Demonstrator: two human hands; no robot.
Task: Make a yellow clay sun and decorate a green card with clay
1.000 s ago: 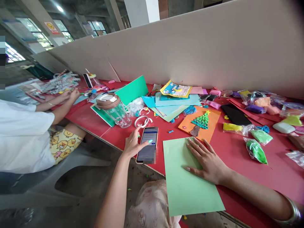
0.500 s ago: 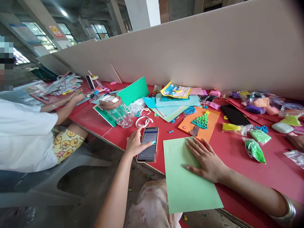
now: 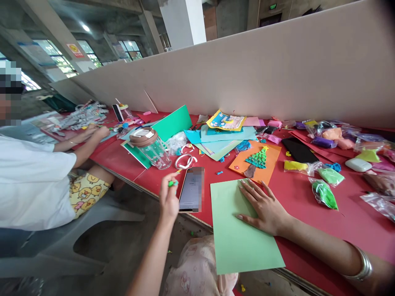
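Note:
Beside the left edge of the phone [image 3: 189,191], my left hand [image 3: 169,199] is raised with its fingers curled in and nothing visible in it. Coloured nails show at the fingertips. The phone lies face up at the table's front edge, its screen lit. My right hand [image 3: 265,209] rests flat, fingers spread, on a light green sheet [image 3: 243,250] that overhangs the front edge. Just behind that hand is an orange card [image 3: 273,158] with a green clay tree [image 3: 257,158] on it.
A lidded cup [image 3: 152,150] and white cable [image 3: 185,161] are behind the phone. Stacked papers [image 3: 224,137] lie near the partition [image 3: 247,74]. At right are a black phone [image 3: 299,150], a white case [image 3: 358,164] and bagged clay [image 3: 324,193]. A person [image 3: 33,176] sits at left.
My left hand has drawn back left off the phone, and its fingers have curled in. The phone's screen shows a different page. My right hand stays flat on the green sheet.

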